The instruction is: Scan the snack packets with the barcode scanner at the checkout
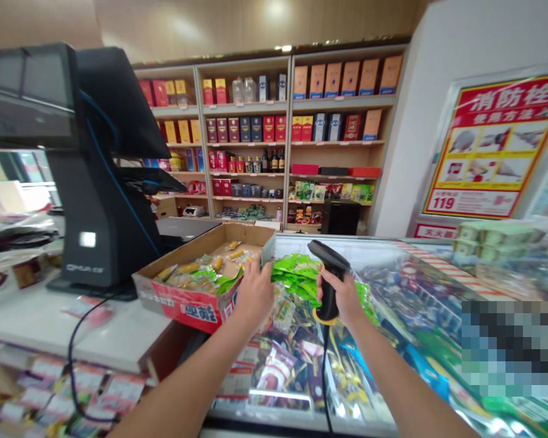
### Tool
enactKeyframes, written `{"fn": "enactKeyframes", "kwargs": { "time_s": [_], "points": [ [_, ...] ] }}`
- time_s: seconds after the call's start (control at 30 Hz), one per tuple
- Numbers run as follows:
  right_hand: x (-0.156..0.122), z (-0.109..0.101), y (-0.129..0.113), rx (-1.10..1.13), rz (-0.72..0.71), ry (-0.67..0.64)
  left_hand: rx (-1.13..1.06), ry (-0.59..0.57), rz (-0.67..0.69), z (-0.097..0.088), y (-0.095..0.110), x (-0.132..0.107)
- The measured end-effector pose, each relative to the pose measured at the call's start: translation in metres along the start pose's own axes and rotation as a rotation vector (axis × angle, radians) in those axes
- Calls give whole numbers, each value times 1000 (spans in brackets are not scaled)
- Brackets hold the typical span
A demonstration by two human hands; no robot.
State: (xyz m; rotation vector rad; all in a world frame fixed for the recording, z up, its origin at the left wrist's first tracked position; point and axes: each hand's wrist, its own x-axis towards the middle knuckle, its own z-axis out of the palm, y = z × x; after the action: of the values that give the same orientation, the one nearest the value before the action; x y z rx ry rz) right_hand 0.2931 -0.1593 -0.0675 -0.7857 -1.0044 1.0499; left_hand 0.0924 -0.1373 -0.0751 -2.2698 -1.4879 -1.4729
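Wall shelves point(246, 143) stocked with boxes and bottles line the far side of the shop; a red and yellow poster point(497, 146) hangs at the far right. A white counter point(128, 331) at the left supports a black cash register point(105, 201). To the right of the counter is a glass-topped case point(292, 242). Your right hand point(344, 298) holds a black scanner point(329, 258) above the case, fingers clamped around the handle, scanner head toward the far left. A black cable point(326, 371) runs from the handle to the near edge. Green packets point(296, 264) lie beyond the scanner and to its left. Your left hand point(256, 292) is at the right side of an open cardboard box point(173, 307), which contains small wrapped snacks point(196, 269). Its fingers are slightly bent; you cannot tell whether they grip anything, because the palm side is hidden.
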Motion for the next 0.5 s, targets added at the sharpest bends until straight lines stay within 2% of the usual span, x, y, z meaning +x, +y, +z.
{"fn": "enactKeyframes", "kwargs": {
  "time_s": [0.1,0.17,0.23,0.3,0.37,0.43,0.5],
  "points": [
    [0,1,2,-34,-15,-30,-57,-72,-25,-34,9,24],
    [0,1,2,-53,-23,-39,-82,-172,-49,-52,9,55],
    [-1,1,2,-70,-39,-53,-15,-258,-28,-61,3,93],
    [-2,2,2,-90,-57,-71,79,-315,-13,-57,-11,131],
    [-3,2,2,-107,-70,-76,195,-461,-65,-42,-30,157],
    [-3,3,2,-124,-78,-73,285,-566,-173,-24,-53,167],
    [-4,4,2,-145,-85,-75,309,-604,-231,-6,-76,163]
  ]
}}
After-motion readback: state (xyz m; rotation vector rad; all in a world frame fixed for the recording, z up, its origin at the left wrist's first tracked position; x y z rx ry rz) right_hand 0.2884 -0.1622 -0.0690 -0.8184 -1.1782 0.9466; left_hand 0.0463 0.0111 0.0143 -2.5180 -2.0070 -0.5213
